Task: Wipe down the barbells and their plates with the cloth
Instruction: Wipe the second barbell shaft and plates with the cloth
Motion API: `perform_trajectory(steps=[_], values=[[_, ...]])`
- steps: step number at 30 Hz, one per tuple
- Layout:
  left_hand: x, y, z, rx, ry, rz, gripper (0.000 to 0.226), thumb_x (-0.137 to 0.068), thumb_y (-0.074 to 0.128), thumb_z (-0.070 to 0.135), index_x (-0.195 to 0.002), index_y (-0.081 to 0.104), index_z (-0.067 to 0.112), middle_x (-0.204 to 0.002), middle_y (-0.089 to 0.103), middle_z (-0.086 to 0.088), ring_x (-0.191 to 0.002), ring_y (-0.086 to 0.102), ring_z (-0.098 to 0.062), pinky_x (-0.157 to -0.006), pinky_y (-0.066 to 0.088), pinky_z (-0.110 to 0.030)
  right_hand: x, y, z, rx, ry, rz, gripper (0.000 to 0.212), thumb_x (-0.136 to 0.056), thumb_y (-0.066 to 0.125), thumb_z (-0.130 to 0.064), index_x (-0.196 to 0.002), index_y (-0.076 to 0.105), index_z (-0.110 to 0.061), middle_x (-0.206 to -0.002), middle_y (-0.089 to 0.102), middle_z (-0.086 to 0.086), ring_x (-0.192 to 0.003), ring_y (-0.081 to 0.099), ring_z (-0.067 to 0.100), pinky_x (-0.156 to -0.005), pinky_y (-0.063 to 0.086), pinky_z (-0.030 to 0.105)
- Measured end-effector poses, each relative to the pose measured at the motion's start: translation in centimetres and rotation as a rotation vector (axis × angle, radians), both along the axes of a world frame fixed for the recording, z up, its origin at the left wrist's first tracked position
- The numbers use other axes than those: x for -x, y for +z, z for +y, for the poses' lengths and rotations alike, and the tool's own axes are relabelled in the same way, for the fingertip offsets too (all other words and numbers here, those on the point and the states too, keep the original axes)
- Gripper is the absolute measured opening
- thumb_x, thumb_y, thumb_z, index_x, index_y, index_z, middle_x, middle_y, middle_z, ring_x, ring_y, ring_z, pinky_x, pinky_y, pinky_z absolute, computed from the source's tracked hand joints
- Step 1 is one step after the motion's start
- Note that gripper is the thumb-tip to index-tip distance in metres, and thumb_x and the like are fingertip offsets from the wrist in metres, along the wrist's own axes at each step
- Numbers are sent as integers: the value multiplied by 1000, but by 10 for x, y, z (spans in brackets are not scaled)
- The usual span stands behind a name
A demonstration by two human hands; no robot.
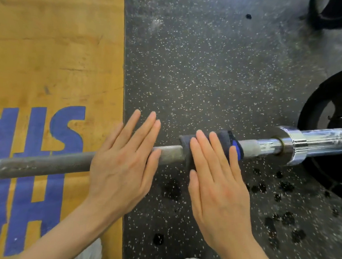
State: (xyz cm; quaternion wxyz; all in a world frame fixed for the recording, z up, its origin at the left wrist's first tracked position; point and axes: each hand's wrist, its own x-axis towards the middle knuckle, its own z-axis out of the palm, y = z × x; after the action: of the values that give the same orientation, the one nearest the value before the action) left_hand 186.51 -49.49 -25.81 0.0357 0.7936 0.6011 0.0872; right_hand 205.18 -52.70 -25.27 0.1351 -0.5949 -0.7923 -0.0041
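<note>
Below, the speckled rubber floor (211, 61) is filling the middle and right of the frame, beside a wooden platform (51, 40) at left. Across the lower middle, the barbell (52, 163) is lying, its plate (319, 111) at the right edge. Both hands are lying flat, fingers straight, gripping nothing: the left hand (123, 162) is resting on the bar, the right hand (217, 179) is pressing the dark cloth (224, 139) against it.

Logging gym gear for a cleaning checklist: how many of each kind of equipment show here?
Barbell: 1
Cleaning cloth: 1
Black weight plates, one by the sleeve, one at the top corner: 2
Total: 4
</note>
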Motion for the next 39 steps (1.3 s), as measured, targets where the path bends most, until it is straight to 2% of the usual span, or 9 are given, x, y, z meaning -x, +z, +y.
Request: perform_trajectory(steps=[4,9,12,16,21,26,30,33,39], values=[[-3,-3,-10,-35,-15,12,52,-108,23,33,-149,47,11,-158,41,0,-149,32,-24,-117,32,-43,9,-1,23,-55,-11,80,36,-108,35,-19,-95,67,-9,-95,69,5,-98,67,26,-111,41,37],[-2,-1,-17,-30,-37,43,52,-108,24,34,-151,45,12,-159,39,0,-151,29,-24,-119,29,-42,28,8,64,34,-137,-160,47,-103,35,-35,-59,27,-22,-45,26,-2,-46,23,26,-50,19,33],[-2,-3,-17,-46,-35,32,52,-108,25,34,-150,46,12,-158,40,0,-150,30,-24,-119,29,-42,24,-4,39,-20,-167,9,53,-111,24,-29,-72,59,-20,-60,53,0,-59,44,24,-95,48,41],[-3,-3,-16,-67,-29,27,51,-108,26,33,-149,48,11,-157,42,0,-150,31,-25,-118,28,-42,16,-17,-3,-154,-137,136,44,-111,31,-28,-120,70,-9,-123,69,5,-123,59,24,-124,21,43],[-1,-4,-9,-62,-28,23,54,-109,20,34,-149,47,11,-158,41,0,-151,28,-24,-119,26,-41,26,3,55,-86,-36,-38,31,-72,67,-6,-64,40,-19,-49,30,0,-46,24,25,-47,27,26],[-1,-4,-2,-90,0,28,54,-108,22,35,-147,50,11,-157,42,-1,-151,29,-26,-119,26,-41,30,-20,-1,-61,-178,279,41,-110,32,-26,-132,64,-12,-139,61,3,-137,49,22,-124,17,43],[-1,-4,0,-89,-8,26,54,-108,21,34,-147,50,10,-157,42,-2,-151,28,-25,-120,25,-41,32,-1,25,4,-174,227,31,-107,43,-23,-95,71,-16,-102,73,1,-103,66,24,-115,35,42],[-1,-5,0,-91,-23,29,54,-108,22,34,-147,50,10,-157,42,-1,-151,28,-25,-119,26,-41,36,20,68,196,-127,-14,42,-101,46,-16,-61,35,-18,-56,45,-2,-49,37,23,-56,34,33],[-1,-6,-4,-119,-23,19,52,-109,23,34,-147,51,12,-157,43,-2,-151,29,-27,-117,32,-46,25,-17,0,-66,-218,203,43,-110,30,-30,-118,70,-15,-121,68,-1,-125,56,23,-124,18,42]])
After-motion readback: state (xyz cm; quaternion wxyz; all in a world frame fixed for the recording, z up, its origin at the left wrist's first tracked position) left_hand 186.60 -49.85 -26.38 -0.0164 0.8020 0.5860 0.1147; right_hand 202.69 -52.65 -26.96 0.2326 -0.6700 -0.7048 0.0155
